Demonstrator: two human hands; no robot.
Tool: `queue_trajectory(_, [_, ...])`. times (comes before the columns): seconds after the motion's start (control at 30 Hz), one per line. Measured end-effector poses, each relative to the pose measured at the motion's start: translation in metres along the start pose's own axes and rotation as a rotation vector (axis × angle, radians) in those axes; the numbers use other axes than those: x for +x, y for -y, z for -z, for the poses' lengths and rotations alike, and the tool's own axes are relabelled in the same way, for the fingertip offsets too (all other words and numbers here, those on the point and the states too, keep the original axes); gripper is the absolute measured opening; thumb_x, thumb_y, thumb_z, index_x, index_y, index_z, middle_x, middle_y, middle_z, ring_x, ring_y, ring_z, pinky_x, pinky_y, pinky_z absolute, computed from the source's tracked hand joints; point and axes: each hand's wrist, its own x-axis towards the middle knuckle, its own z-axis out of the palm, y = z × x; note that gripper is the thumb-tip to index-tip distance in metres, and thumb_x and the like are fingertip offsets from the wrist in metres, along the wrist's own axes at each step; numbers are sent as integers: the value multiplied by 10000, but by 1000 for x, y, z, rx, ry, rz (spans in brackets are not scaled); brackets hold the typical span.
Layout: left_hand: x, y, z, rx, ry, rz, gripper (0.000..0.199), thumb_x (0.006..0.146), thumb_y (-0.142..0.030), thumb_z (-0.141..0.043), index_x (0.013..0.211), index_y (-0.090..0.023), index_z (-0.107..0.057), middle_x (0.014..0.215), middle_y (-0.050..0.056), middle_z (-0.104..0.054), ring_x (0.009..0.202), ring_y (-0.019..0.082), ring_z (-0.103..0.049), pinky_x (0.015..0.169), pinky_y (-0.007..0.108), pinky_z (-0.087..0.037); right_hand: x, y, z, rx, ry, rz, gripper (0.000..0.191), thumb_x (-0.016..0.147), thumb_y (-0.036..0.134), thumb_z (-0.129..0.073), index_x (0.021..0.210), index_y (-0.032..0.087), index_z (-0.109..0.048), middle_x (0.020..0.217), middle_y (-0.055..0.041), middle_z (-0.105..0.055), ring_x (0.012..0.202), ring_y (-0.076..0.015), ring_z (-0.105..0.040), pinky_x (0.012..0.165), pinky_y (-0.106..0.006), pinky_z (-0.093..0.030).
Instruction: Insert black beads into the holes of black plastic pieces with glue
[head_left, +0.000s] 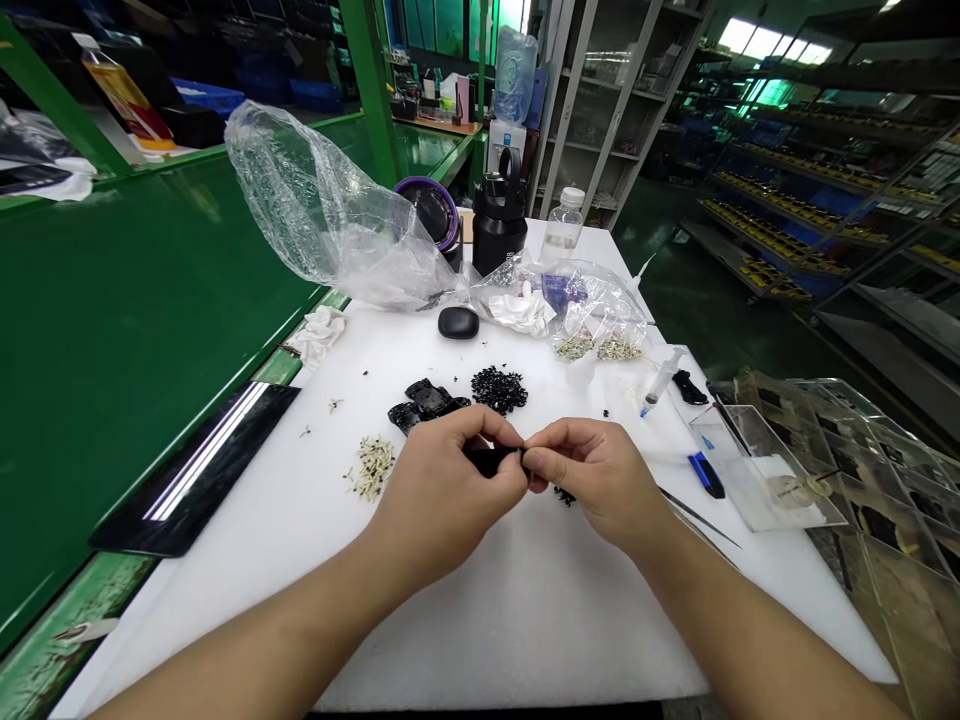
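My left hand is closed around a black part, most of it hidden by my fingers. Thumb and fingers of my right hand are pinched together at the part's right end, touching my left fingertips; whether a small piece sits in that pinch is hidden. Just beyond my hands lie a heap of small black pieces and several larger black moulded parts. A pile of small cream-coloured pieces with dark tips is left of my left hand. More black bits show beside my right hand.
A black glossy panel lies along the left edge. Plastic bags, a black bottle and a black oval case stand behind. On the right are a syringe, tweezers, a blue cutter and a clear tray.
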Motion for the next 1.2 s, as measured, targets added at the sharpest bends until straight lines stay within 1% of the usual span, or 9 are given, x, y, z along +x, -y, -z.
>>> queue_trajectory(0.13, [1,1,2,22,-26,14,7,732,-234,-626,732,-232,-633,597,-75,-639,529,81,-543,460,148,-414,-1,1,0,-20,23,12,122,834,293,-688,864,185,-738,719,-9,-697,683,-103,-663,682,-220,-540])
queue_trajectory(0.4, [1,1,-2,13,14,11,28,750,-243,-611,737,-225,-628,610,-63,-649,535,88,-546,464,157,-415,-3,5,-2,-109,-31,-24,92,817,238,-672,826,158,-715,692,-12,-683,664,-123,-664,631,-229,-531])
queue_trajectory(0.57, [0,2,-3,94,-7,-57,33,742,-242,-617,730,-223,-641,607,-57,-630,515,95,-514,465,190,-398,0,6,-1,-57,-11,-118,74,789,222,-671,755,156,-675,692,-2,-672,646,-123,-657,645,-250,-536])
queue_trajectory(0.7, [-2,2,-4,142,-15,-93,23,730,-227,-627,738,-223,-648,618,-56,-630,530,100,-517,492,206,-403,3,4,3,8,12,-154,56,760,195,-676,731,151,-656,688,1,-671,647,-128,-660,654,-258,-537])
queue_trajectory(0.93, [2,2,-3,96,28,-39,40,765,-256,-620,774,-225,-644,647,-58,-653,563,101,-551,518,203,-423,2,4,2,-31,-9,-115,67,767,206,-665,734,149,-653,672,6,-663,641,-120,-652,647,-252,-525])
queue_trajectory(1.2, [7,-3,1,-14,152,123,83,764,-280,-631,795,-204,-641,683,-22,-689,622,141,-596,566,242,-449,1,4,2,-63,-10,-111,72,773,214,-641,742,149,-637,659,0,-649,630,-130,-643,628,-264,-510])
